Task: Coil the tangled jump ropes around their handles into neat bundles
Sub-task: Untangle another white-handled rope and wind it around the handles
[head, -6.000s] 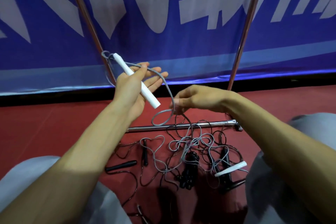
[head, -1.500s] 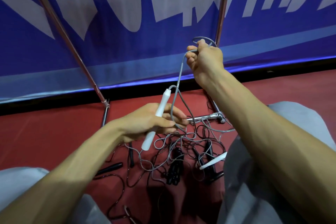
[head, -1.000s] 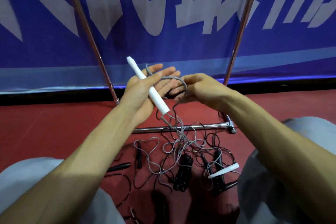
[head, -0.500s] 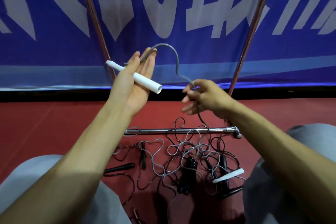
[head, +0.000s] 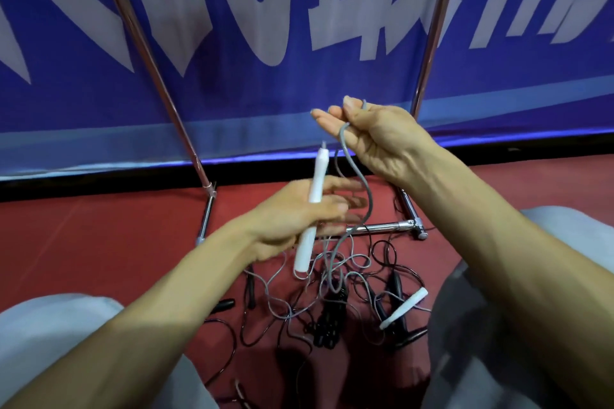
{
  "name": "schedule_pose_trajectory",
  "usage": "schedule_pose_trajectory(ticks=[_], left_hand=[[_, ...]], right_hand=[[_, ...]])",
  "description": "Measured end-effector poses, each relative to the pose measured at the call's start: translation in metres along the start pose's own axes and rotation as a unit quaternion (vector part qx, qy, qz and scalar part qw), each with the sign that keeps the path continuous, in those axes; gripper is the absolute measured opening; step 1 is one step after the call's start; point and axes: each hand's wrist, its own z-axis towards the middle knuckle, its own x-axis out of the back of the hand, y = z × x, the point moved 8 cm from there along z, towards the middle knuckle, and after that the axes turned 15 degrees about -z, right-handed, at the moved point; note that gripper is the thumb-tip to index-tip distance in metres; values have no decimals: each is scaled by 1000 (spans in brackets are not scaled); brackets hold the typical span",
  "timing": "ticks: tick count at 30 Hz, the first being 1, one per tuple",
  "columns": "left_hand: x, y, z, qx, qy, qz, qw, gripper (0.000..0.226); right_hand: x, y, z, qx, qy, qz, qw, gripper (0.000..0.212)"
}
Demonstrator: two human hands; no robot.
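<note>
Head cam, L hand grips white handle, R hand raised, pinching rope

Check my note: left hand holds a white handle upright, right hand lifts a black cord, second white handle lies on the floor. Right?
One slip: the head view shows the right hand pinching a grey cord, not black. The left hand does hold the white handle upright; the second white handle lies on the floor.

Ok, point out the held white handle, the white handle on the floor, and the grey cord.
held white handle (head: 318, 173), head view, upper shaft above the left hand (head: 289, 219).
floor white handle (head: 403, 308), head view, mid-shaft.
grey cord (head: 342, 138), head view, stretch just below the right hand (head: 382, 139).
</note>
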Motion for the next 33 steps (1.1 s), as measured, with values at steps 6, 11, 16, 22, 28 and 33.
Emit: schedule_pose_trajectory(ticks=[6, 11, 16, 22, 28, 33], left_hand=[[-20, -32, 5, 46, -47, 53, 996, 9], [-4, -16, 8, -22, 44, -27, 998, 2], [15, 13, 6, -104, 106, -139, 979, 3], [41, 45, -2, -185, 133, -272, 935, 7], [56, 69, -14, -237, 128, -335, 903, 17], [73, 82, -24, -268, 139, -391, 869, 17]], right_hand=[[16, -7, 2, 15, 35, -26, 999, 23], [32, -10, 7, 51, 96, -293, 950, 18], [35, 6, 10, 11, 79, -396, 915, 23], [14, 41, 10, -26, -72, -518, 852, 39], [-17, 98, -3, 2, -266, -691, 673, 29], [-14, 107, -2, -9, -287, -734, 616, 43]])
